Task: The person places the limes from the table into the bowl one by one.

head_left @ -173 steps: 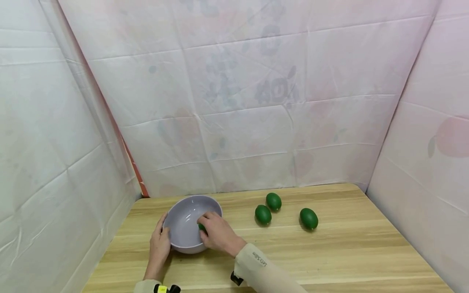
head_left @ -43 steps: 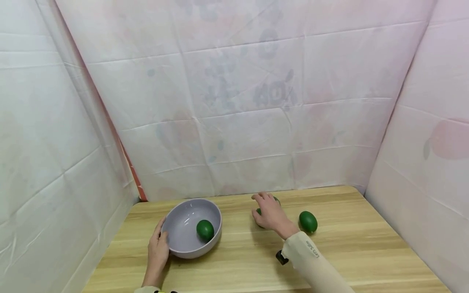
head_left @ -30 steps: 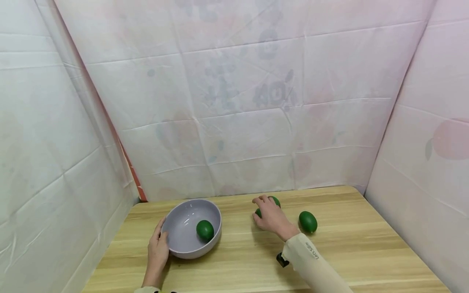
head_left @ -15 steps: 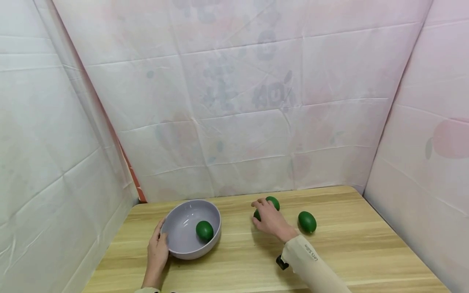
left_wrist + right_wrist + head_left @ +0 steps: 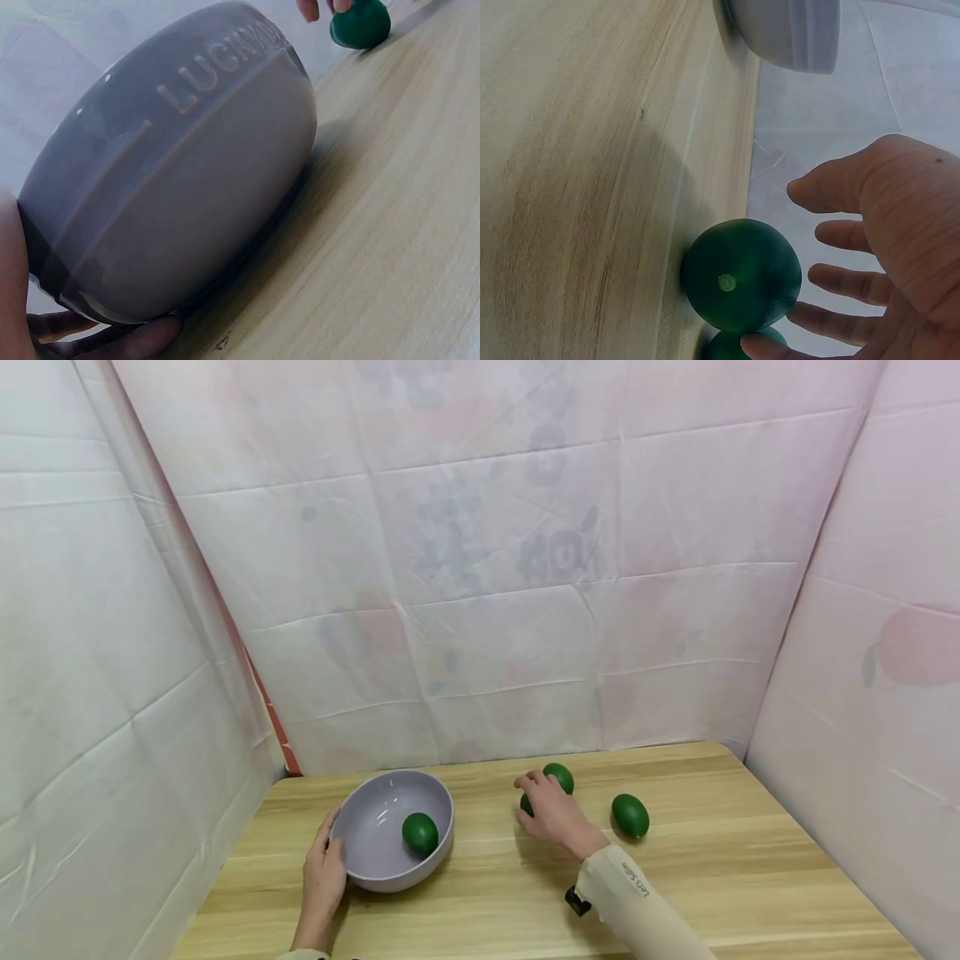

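Observation:
My left hand [image 5: 324, 877] holds the left side of a glossy grey-purple bowl [image 5: 375, 827]. In the left wrist view its fingers [image 5: 142, 339] curl at the bowl's base, which stands on the table. One dark green lime [image 5: 420, 834] lies inside the bowl. My right hand [image 5: 553, 810] hovers over a second lime [image 5: 742, 274], its fingers spread and loosely bent. In the right wrist view one fingertip overlaps the edge between that lime and another lime [image 5: 739, 346] behind it. The head view shows the near lime mostly hidden under the hand.
Another lime [image 5: 630, 816] lies on the wooden table [image 5: 712, 877], to the right of my right hand. Pale printed cloth [image 5: 480, 635] hangs behind the table and on both sides. A black strap piece [image 5: 577, 902] sits at the right wrist.
My right hand has left the bowl, where a lime now lies, and moved right to the pair of limes. Over the last second it has barely shifted. The left hand stays at the bowl.

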Action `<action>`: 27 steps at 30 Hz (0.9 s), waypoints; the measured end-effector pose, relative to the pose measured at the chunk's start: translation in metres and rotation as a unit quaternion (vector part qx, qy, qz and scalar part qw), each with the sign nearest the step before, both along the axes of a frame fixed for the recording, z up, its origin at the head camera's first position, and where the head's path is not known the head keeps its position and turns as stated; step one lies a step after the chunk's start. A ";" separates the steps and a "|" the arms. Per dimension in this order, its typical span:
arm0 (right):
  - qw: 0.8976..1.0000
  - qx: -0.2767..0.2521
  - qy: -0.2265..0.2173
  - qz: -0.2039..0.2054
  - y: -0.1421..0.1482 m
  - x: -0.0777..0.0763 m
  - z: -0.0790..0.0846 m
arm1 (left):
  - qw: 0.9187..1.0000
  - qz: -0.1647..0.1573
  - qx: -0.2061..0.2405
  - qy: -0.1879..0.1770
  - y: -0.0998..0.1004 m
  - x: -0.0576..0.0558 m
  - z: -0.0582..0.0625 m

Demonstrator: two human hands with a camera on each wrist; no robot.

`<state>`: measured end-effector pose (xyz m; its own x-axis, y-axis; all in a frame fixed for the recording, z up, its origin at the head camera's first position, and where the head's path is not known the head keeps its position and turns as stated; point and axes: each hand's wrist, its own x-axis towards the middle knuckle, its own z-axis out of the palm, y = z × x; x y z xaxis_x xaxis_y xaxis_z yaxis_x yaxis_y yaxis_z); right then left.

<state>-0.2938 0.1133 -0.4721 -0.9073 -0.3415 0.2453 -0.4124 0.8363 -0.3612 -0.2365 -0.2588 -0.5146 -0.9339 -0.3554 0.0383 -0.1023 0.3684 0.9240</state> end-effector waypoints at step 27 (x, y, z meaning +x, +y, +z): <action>0.999 0.027 0.017 0.019 -0.002 0.002 -0.013 | 1.000 0.011 -0.001 0.000 0.000 -0.001 -0.002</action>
<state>-0.2921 0.1110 -0.4856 -0.8848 -0.3892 0.2564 -0.4557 0.8375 -0.3014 -0.2370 -0.2591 -0.5164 -0.9258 -0.3759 0.0399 -0.1097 0.3683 0.9232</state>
